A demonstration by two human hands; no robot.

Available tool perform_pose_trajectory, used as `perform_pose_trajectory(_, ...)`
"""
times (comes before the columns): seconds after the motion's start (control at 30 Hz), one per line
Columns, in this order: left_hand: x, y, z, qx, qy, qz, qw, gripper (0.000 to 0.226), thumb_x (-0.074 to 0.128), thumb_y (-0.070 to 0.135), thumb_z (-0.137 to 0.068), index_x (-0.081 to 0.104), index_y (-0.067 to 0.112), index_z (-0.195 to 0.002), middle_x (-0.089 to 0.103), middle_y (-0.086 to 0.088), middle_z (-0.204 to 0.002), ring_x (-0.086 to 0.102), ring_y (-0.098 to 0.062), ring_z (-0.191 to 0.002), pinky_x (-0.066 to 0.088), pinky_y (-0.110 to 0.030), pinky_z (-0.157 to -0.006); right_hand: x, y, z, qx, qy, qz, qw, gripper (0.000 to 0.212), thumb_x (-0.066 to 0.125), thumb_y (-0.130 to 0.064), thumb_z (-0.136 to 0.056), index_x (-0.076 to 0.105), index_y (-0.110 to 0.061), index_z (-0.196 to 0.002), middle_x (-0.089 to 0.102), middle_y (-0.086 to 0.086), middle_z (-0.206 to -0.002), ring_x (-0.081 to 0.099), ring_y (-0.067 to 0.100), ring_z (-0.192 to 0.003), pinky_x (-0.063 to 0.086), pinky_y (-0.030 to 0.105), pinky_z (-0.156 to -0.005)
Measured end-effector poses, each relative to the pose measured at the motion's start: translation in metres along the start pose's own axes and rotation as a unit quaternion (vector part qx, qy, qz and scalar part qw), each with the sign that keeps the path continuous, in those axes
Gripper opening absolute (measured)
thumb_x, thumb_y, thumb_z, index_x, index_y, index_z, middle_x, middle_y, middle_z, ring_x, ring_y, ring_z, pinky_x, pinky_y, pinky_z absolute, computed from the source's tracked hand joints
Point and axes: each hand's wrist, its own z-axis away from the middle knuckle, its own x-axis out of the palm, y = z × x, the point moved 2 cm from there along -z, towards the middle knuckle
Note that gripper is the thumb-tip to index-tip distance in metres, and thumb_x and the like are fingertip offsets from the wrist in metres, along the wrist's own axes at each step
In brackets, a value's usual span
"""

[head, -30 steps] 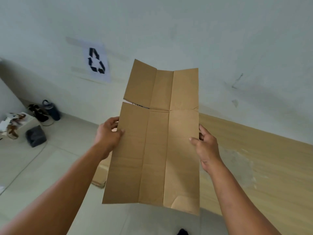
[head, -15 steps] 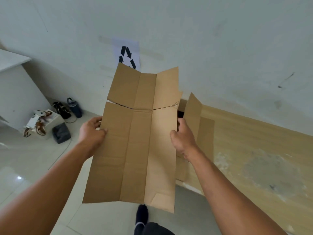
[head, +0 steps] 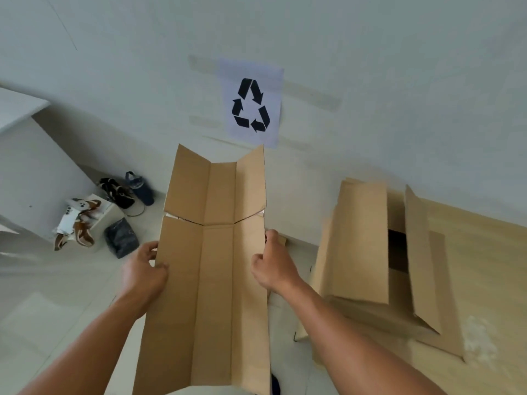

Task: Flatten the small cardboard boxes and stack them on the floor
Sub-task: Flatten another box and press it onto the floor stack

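I hold a flattened brown cardboard box (head: 214, 280) out in front of me, its long side running away from me and its flaps spread at the far end. My left hand (head: 141, 273) grips its left edge and my right hand (head: 273, 266) grips its right edge, both about halfway along. To the right, an open cardboard box (head: 382, 252) with raised flaps stands on a wooden surface (head: 484, 266). Bits of flat cardboard (head: 303, 332) show on the floor behind my right forearm.
A paper with a black recycling sign (head: 251, 105) hangs on the white wall ahead. At the left stand a white cabinet (head: 31, 172), shoes on a small box (head: 77, 220), a dark bag (head: 121, 238) and a blue bottle (head: 139, 188). The floor is pale tile (head: 42, 309).
My view has swung left and downward. The flattened box has come lower in front of me, and the open box on the wooden surface now shows in full at the right.
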Motion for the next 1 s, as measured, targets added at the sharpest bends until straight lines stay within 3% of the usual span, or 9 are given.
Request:
perform_pose_trajectory(0.17, -0.001, -0.012, -0.078, 0.009, -0.069, -0.032, 0.997, 0.047, 0.061, 0.002, -0.092, 0.051, 0.017, -0.135, 0.061, -0.002, -0.119, 0.060, -0.009, -0.078, 0.051, -0.028, -0.054, 0.027, -0.007, -0.043, 0.065, 0.022, 0.015, 0.998, 0.030, 0.043, -0.009, -0.087, 0.038, -0.008, -0.117, 0.051, 0.004, -0.079, 0.053, 0.024, -0.067, 0.045, 0.037, -0.062)
perform_pose_trajectory(0.33, 0.012, -0.032, -0.161, 0.031, -0.181, -0.084, 0.979, 0.038, 0.066, 0.005, -0.088, 0.050, 0.026, -0.116, 0.061, 0.001, -0.115, 0.061, -0.012, -0.085, 0.054, -0.030, -0.064, 0.073, 0.001, -0.072, 0.152, 0.085, 0.004, 0.985, 0.034, 0.042, -0.008, -0.093, 0.038, -0.012, -0.126, 0.049, -0.001, -0.080, 0.054, 0.022, -0.071, 0.044, 0.033, -0.062)
perform_pose_trajectory(0.43, 0.028, -0.054, -0.200, 0.036, -0.229, -0.127, 0.964, 0.036, 0.066, 0.005, -0.086, 0.050, 0.027, -0.110, 0.061, 0.004, -0.111, 0.062, -0.018, -0.093, 0.055, -0.033, -0.071, 0.108, 0.017, -0.082, 0.210, 0.104, -0.038, 0.971, 0.038, 0.041, -0.008, -0.096, 0.037, -0.018, -0.133, 0.052, -0.001, -0.091, 0.054, 0.013, -0.073, 0.045, 0.029, -0.061)
perform_pose_trajectory(0.53, 0.056, -0.079, -0.228, 0.026, -0.255, -0.164, 0.953, 0.034, 0.061, 0.003, -0.085, 0.051, 0.021, -0.112, 0.059, 0.003, -0.107, 0.059, -0.017, -0.090, 0.051, -0.029, -0.066, 0.143, 0.043, -0.098, 0.254, 0.122, -0.068, 0.957, 0.039, 0.042, -0.006, -0.097, 0.040, -0.019, -0.134, 0.050, -0.008, -0.092, 0.052, 0.007, -0.076, 0.046, 0.028, -0.065)
perform_pose_trajectory(0.63, 0.096, -0.120, -0.254, 0.004, -0.281, -0.190, 0.941, 0.034, 0.058, 0.003, -0.086, 0.049, 0.019, -0.114, 0.059, 0.003, -0.102, 0.057, -0.012, -0.083, 0.049, -0.027, -0.062, 0.177, 0.088, -0.122, 0.295, 0.131, -0.093, 0.942, 0.037, 0.041, -0.004, -0.097, 0.042, -0.021, -0.130, 0.052, -0.012, -0.090, 0.054, 0.008, -0.078, 0.049, 0.032, -0.070)
perform_pose_trajectory(0.73, 0.146, -0.176, -0.281, -0.012, -0.291, -0.208, 0.934, 0.033, 0.058, 0.005, -0.087, 0.049, 0.020, -0.115, 0.060, 0.002, -0.099, 0.060, -0.015, -0.083, 0.052, -0.030, -0.063, 0.222, 0.155, -0.155, 0.333, 0.142, -0.137, 0.922, 0.034, 0.039, -0.003, -0.096, 0.046, -0.027, -0.118, 0.063, -0.005, -0.098, 0.062, 0.017, -0.086, 0.054, 0.037, -0.072)
perform_pose_trajectory(0.87, 0.220, -0.257, -0.314, -0.018, -0.289, -0.217, 0.932, 0.029, 0.056, 0.006, -0.088, 0.050, 0.023, -0.111, 0.063, 0.002, -0.099, 0.065, -0.019, -0.081, 0.060, -0.040, -0.065, 0.293, 0.256, -0.201, 0.376, 0.154, -0.194, 0.893, 0.034, 0.042, -0.003, -0.096, 0.050, -0.031, -0.112, 0.066, -0.001, -0.107, 0.064, 0.018, -0.088, 0.049, 0.031, -0.068)
perform_pose_trajectory(1.0, 0.295, -0.330, -0.349, -0.019, -0.295, -0.205, 0.933, 0.031, 0.053, 0.006, -0.089, 0.049, 0.026, -0.112, 0.064, 0.006, -0.100, 0.068, -0.019, -0.080, 0.062, -0.042, -0.064, 0.349, 0.341, -0.250, 0.393, 0.171, -0.216, 0.877, 0.038, 0.040, -0.002, -0.095, 0.052, -0.029, -0.119, 0.068, -0.001, -0.102, 0.063, 0.018, -0.079, 0.045, 0.027, -0.061)
